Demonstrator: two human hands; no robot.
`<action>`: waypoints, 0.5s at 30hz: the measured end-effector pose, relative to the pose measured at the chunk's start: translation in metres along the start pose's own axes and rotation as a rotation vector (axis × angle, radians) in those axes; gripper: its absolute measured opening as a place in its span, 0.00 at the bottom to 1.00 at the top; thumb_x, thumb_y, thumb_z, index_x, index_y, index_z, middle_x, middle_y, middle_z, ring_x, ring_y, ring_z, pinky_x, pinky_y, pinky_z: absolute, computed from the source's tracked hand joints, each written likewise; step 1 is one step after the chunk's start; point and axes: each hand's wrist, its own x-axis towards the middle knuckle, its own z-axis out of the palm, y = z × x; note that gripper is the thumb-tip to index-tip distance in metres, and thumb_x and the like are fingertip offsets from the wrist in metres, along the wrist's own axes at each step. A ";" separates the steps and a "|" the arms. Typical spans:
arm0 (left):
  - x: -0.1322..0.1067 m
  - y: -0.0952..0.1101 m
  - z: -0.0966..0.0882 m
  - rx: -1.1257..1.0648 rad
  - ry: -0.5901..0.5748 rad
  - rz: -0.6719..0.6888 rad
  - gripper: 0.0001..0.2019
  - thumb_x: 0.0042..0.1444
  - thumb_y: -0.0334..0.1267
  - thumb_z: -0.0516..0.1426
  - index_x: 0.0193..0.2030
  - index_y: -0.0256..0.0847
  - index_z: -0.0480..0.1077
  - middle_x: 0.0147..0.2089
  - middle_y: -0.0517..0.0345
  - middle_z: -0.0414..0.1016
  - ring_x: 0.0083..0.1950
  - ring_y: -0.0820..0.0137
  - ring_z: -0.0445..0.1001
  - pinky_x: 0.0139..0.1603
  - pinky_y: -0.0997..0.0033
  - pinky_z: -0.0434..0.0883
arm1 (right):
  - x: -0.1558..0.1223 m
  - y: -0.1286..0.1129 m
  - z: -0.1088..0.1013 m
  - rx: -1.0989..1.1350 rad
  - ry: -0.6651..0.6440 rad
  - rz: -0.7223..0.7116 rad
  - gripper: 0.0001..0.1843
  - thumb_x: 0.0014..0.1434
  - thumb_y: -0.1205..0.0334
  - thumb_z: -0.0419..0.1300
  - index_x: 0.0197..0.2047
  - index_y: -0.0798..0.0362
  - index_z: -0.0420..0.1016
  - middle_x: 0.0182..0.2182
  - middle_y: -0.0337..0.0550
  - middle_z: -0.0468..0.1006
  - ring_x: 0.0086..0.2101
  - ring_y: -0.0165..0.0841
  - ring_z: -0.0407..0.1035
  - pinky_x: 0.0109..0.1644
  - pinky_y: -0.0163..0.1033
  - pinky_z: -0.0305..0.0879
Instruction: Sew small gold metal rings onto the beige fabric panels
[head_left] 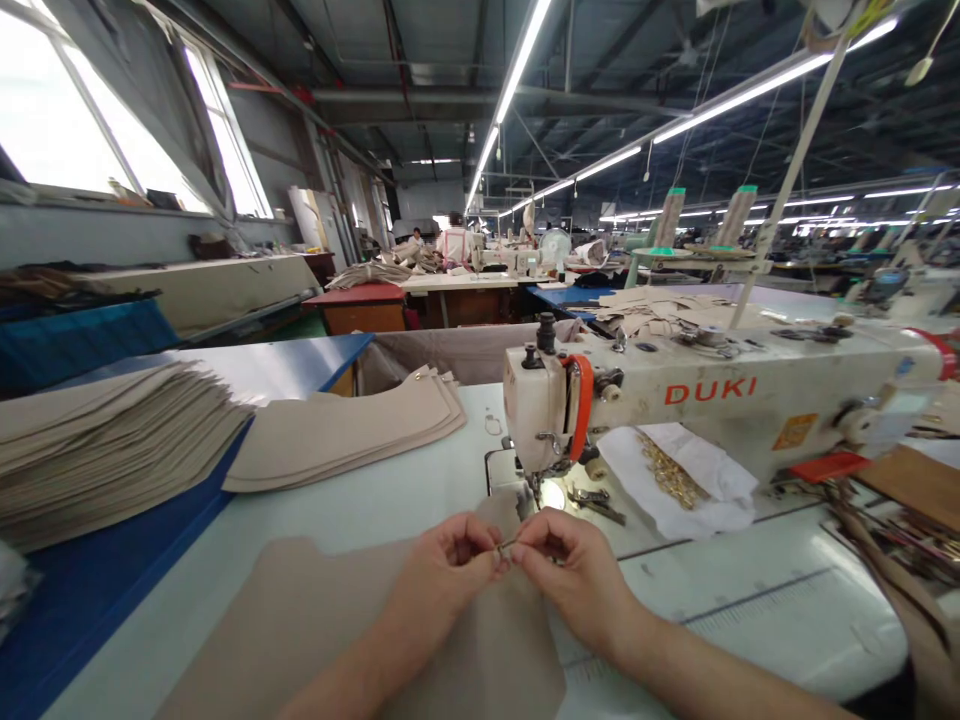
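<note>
A beige fabric panel [330,610] lies flat on the pale sewing table, its far end close to the needle area of a white sewing machine [637,400]. Over the panel, just in front of the needle, my left hand [450,565] and my right hand [570,570] meet fingertip to fingertip. Both are closed in a pinch on a small thin metal piece [505,547], mostly hidden by the fingers. To the right of my hands, a white cloth [720,480] holds a heap of small gold-coloured metal parts [675,475].
Stacked beige panels [112,440] sit on a blue surface at left, with a few more panels [352,425] on the table's far left. The machine's lamp [552,495] glows by the needle. Thread cones [667,220] stand behind; people [454,245] work farther back.
</note>
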 end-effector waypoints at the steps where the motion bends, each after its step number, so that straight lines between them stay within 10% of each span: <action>1: -0.001 0.002 0.001 0.002 0.008 0.003 0.10 0.38 0.39 0.62 0.20 0.38 0.64 0.27 0.61 0.71 0.29 0.72 0.67 0.33 0.74 0.64 | 0.000 0.000 0.001 0.004 0.011 0.001 0.07 0.51 0.62 0.60 0.25 0.53 0.69 0.25 0.39 0.73 0.28 0.30 0.66 0.34 0.34 0.61; 15: -0.009 -0.001 0.004 0.118 0.059 0.125 0.06 0.45 0.37 0.60 0.27 0.40 0.67 0.27 0.61 0.72 0.31 0.71 0.72 0.34 0.74 0.70 | -0.004 -0.005 -0.001 -0.106 0.003 -0.054 0.06 0.54 0.64 0.57 0.26 0.52 0.70 0.29 0.40 0.76 0.32 0.31 0.69 0.36 0.34 0.63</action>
